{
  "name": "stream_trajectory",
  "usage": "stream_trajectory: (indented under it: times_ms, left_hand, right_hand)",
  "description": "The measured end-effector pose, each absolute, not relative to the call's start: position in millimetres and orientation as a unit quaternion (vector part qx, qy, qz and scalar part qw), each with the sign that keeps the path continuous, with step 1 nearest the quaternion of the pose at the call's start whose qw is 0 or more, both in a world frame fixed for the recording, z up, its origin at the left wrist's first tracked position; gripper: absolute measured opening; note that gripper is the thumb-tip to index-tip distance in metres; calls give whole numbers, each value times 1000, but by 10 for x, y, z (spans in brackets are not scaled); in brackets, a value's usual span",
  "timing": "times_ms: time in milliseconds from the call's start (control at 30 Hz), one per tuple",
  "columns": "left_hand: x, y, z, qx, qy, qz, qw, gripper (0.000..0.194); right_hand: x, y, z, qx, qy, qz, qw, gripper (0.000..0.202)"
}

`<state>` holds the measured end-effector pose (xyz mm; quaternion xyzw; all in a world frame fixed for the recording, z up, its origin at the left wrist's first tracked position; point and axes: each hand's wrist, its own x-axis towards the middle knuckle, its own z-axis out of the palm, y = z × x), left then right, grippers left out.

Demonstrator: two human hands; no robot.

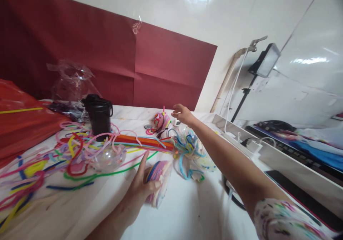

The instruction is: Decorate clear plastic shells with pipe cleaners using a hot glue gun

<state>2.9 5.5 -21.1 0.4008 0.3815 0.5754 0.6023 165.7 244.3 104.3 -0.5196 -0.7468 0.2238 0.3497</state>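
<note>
While your left hand [139,188] grips a striped, multicoloured piece [158,177], thumb across its side and one finger stretched out, your right hand [183,115] reaches over the far part of the white table [171,225], its fingers parted and loosely bent near a pink striped ball [161,121]. The gripped piece is at the near middle, in front of an orange-red bundle of stems [144,141]; a blue tangle [187,143] lies beneath your right forearm.
</note>
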Motion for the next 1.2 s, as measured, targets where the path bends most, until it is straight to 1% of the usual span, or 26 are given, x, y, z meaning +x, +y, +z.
stream_trajectory:
  times_ms: [100,167,200,300,367,467,700,867,1000,1200]
  left_hand:
    - [30,55,-214,409,388,570,598,109]
    - [28,57,-220,416,391,565,596,110]
    - [26,59,-222,419,391,563,595,110]
    - [28,57,-216,428,386,558,598,109]
    - [34,47,-200,432,378,551,605,109]
    - [47,23,-169,431,369,547,616,109]
    - [54,11,-134,450,385,558,581,108]
    - [72,18,-143,471,392,561,557,112]
    - [77,20,-161,485,390,559,547,115]
    - [85,17,-160,494,404,547,541,116]
  right_hand:
    - [1823,1981,957,-466,-778,245,343,36]
    - [1957,1629,844,-396,-820,261,320,29]
    - [2024,1451,782,-360,-841,253,314,29]
    - [2189,952,621,-311,-888,169,294,37]
    - [2252,685,555,-315,-895,128,290,42]
    - [2281,425,502,-332,-891,117,288,46]
    - [2258,344,344,-354,-873,152,298,41]
    - [2235,389,226,-352,-872,169,297,44]
    - [2205,393,150,-344,-868,195,299,52]
    - [2190,409,-12,-347,-867,243,264,69]
